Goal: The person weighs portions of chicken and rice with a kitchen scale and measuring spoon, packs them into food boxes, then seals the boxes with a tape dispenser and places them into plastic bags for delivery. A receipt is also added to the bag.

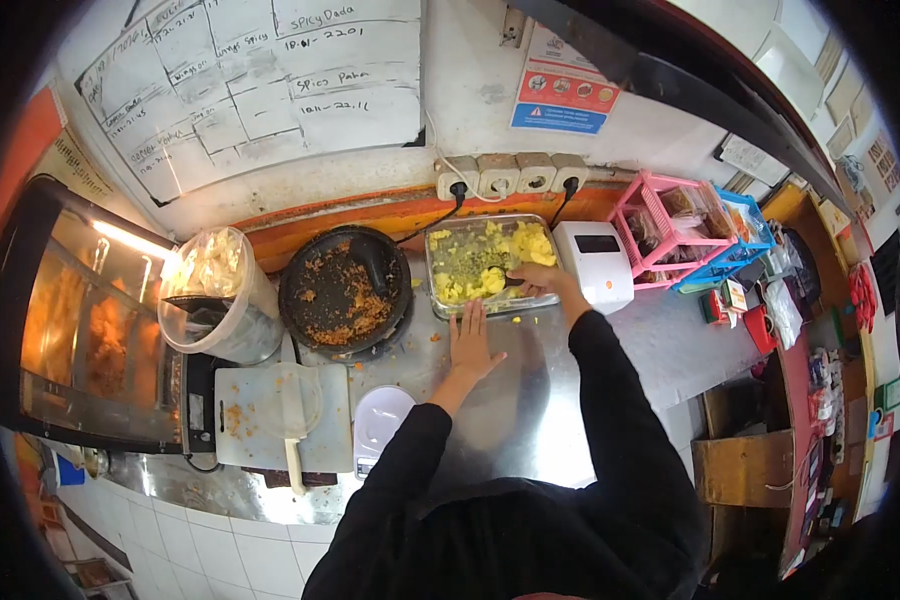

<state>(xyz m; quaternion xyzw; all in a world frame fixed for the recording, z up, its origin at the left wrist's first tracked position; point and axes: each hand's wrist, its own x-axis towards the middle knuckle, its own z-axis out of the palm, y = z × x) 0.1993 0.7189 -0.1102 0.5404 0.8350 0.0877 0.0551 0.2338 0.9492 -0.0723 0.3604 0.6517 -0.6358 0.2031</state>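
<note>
Metal desk point(510, 400) took up most of the lower middle of the frame: smooth, shiny, strong glare, a few crumbs and yellow bits on it. Black round pan point(296, 275) sat left of centre, coarse orange-brown crumbs across its base. Clear dish point(429, 270), rectangular with rounded corners, was on the desk at upper centre, between the pan and a white boxy unit point(592, 272). Pale board point(335, 430) lay lower left, flat, crumb-specked.

Yellow food point(535, 243) was in the dish: soft-looking, moist, lumpy, heaped toward the right and near side, thinner and smeared mid-dish.

Left hand point(473, 347): open, fingers extended and slightly spread, tips at the near rim; couldn't tell if it pressed on it. Right hand point(542, 279): fingers curled round a small dark tool point(514, 282) at the near right corner. Tool head was hard to make out.

On working the lumps, my read: a steady left brace on the rim mattered, since a smooth dish on smooth metal could slide. Short, low strokes from the thick heap toward the thin middle looked best; fast flicks risked throwing bits over the wall.
</note>
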